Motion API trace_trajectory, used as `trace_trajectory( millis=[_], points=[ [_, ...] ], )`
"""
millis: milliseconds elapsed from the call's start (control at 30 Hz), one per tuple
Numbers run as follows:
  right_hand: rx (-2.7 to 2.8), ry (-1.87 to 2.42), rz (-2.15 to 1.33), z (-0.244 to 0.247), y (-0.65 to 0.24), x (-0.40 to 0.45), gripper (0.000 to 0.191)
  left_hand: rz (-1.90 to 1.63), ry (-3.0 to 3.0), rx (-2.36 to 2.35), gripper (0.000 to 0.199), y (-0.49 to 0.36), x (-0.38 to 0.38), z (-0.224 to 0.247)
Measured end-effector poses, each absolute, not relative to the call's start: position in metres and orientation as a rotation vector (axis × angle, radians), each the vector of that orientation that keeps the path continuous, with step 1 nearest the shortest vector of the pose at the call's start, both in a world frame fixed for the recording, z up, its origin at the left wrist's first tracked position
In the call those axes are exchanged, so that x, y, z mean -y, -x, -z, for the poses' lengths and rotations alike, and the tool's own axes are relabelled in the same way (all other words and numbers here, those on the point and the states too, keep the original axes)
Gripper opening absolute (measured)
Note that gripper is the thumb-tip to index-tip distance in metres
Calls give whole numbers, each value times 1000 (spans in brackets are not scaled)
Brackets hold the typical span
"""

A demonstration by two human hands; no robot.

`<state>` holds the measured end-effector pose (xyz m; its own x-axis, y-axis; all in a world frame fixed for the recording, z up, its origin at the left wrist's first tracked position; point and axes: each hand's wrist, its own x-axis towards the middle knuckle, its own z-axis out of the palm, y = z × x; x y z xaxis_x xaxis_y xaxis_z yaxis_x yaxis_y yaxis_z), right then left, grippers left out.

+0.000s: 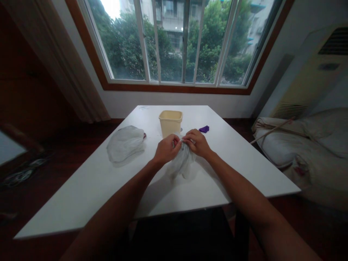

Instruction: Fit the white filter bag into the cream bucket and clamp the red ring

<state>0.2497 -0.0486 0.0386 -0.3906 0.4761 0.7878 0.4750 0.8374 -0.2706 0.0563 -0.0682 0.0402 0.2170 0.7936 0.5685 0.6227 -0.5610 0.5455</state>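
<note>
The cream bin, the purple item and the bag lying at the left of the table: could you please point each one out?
Cream bin (170,126): head view, on its front wall.
Purple item (204,129): head view, mid-body.
Left bag (124,145): head view, middle of its crumpled film.

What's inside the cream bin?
In the cream bin, only the upper inner wall shows; nothing rises above the rim. Its front wall hides the bottom, so anything lying there is unseen.

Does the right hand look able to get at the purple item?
Probably yes: the purple item lies just beyond the right hand, nothing between, though that hand pinches the gathered bag.
</note>
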Motion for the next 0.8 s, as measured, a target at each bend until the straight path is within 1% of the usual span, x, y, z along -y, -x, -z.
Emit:
trace_trajectory(
  millis=[167, 333, 433, 533, 667, 800],
  points=[
    [1892, 734, -77, -36, -254, 41, 16, -1280, -2272, -1359, 14, -52, 66, -42],
    [1634, 878, -205, -34, -264, 31, 17, -1355, -2155, -1450, 13, -42, 58, -42],
    [1714, 809, -144, -37, -263, 38, 15, -1349, -2124, -1459, 13, -42, 58, -41],
    [1952, 684, -6, -42, -254, 49, 22, -1356, -2122, -1334, 14, -47, 63, -40],
    [1988, 670, 58, -41, -249, 50, 10, -1354, -2089, -1220, 13, -53, 65, -38],
    [1696, 799, -155, -31, -255, 33, 10, -1344, -2082, -1302, 12, -52, 59, -36]
  ],
)
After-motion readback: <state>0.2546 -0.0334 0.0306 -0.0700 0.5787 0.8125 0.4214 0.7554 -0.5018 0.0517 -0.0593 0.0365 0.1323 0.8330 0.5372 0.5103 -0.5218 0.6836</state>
